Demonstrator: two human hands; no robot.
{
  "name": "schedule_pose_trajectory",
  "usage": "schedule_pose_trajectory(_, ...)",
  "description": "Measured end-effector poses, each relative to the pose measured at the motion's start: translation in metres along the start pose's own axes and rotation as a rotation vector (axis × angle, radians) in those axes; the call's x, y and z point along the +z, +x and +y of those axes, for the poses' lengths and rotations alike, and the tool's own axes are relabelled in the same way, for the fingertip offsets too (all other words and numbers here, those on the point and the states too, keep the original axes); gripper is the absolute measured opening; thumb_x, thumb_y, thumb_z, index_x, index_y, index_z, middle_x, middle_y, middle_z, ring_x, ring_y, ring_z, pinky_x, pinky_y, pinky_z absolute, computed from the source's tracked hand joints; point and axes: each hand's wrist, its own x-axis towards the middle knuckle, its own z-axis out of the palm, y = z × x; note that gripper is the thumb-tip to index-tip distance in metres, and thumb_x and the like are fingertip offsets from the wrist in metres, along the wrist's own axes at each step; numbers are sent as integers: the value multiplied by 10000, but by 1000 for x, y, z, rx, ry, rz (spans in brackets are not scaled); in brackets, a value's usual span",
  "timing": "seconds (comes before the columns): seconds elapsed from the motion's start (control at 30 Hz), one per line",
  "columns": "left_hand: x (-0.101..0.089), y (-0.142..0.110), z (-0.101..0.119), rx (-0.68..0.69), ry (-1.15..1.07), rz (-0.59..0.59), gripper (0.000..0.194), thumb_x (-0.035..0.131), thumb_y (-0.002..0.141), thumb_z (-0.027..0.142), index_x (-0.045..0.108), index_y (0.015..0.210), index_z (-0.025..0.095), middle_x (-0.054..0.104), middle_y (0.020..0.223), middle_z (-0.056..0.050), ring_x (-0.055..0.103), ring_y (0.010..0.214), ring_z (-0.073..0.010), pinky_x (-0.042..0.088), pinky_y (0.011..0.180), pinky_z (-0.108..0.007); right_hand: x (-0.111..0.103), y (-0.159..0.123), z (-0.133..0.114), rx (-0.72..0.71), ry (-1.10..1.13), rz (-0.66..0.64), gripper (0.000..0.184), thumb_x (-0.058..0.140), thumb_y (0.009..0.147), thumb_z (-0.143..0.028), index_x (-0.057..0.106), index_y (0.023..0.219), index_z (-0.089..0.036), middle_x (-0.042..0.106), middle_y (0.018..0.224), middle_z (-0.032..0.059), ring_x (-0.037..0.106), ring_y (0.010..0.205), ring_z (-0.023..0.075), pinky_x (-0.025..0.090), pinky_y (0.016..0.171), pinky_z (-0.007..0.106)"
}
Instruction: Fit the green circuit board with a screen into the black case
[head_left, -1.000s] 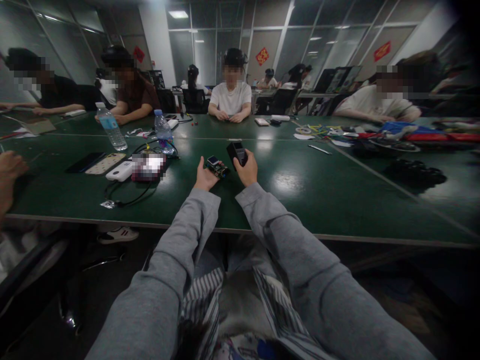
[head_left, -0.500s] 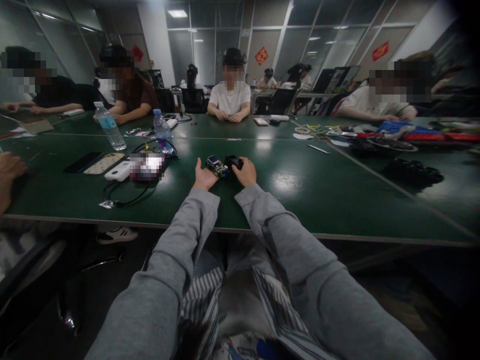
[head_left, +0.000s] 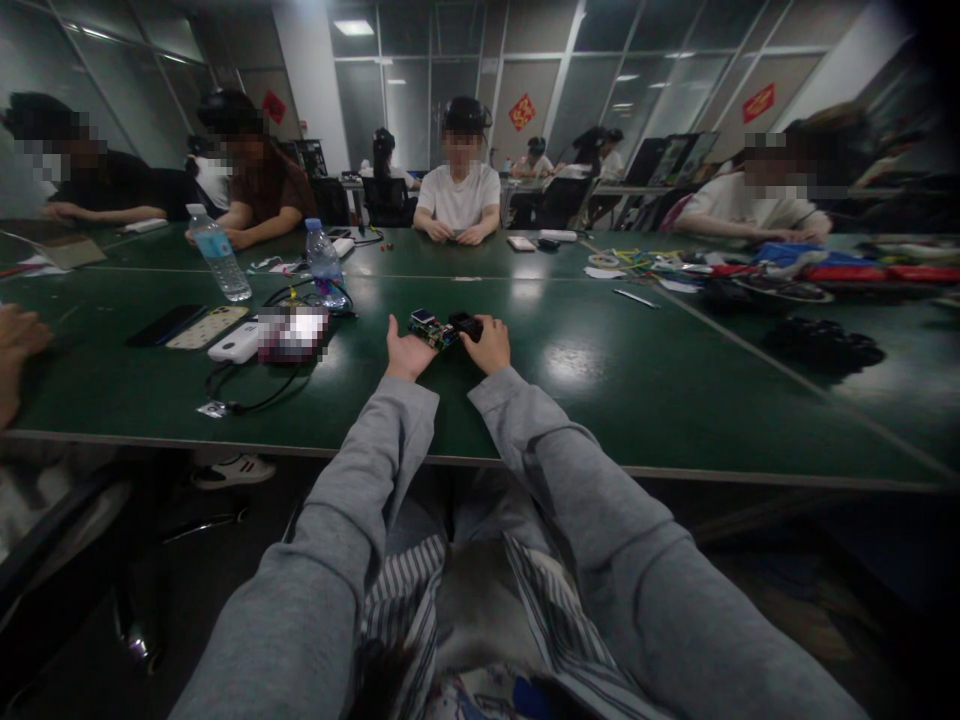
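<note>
My left hand (head_left: 407,353) is palm up with its thumb raised, and a small circuit board (head_left: 433,333) lies across its fingers. The board has a little screen (head_left: 423,316) at its upper left and bright components along its near side. In my right hand (head_left: 490,347) is a small black case (head_left: 466,325), gripped from the right with the fingers bent over it. The case sits right beside the board's right end. Whether the two touch I cannot tell. Both hands are just above the green table (head_left: 480,425), and most left fingers are hidden beneath the board.
Left of my hands are a blurred-screen device (head_left: 293,333), a white power bank (head_left: 234,344), phones (head_left: 207,327), black cables and two water bottles (head_left: 220,255). A pen (head_left: 637,299), tangled wires (head_left: 645,262) and a dark bundle (head_left: 825,345) lie rightward. People sit around the table.
The black case in my right hand has tilted slightly and come closer to the circuit board. The board has shifted a little to the left in my left hand.
</note>
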Motion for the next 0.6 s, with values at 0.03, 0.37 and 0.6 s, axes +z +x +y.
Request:
schedule_pose_trajectory(0.03,0,-1,0,6,8,-17,658,365,858,677,604,1114,119,676,991,-166,630,1046,-305,494,901,-467,0,0,0,-1,-1,-9,460,664,785,-352,568,1190,-157,577,1143,177,526,1098,336,436,964,511)
schedule_pose_trajectory(0.37,8,-5,-1,4,55,-59,696,390,833,693,611,1161,121,683,1085,-179,613,1113,-324,466,953,-490,-5,2,-4,50,87,-27,443,609,799,-267,552,1212,-119,590,1187,199,539,1136,337,415,1006,507)
schedule_pose_trajectory(0.6,14,-10,-4,-65,37,-60,726,355,854,687,587,1219,104,663,1165,-196,592,1160,-336,447,989,-525,-8,16,-9,100,540,126,528,607,787,-511,555,1194,-178,627,1215,138,590,1124,271,425,1034,458)
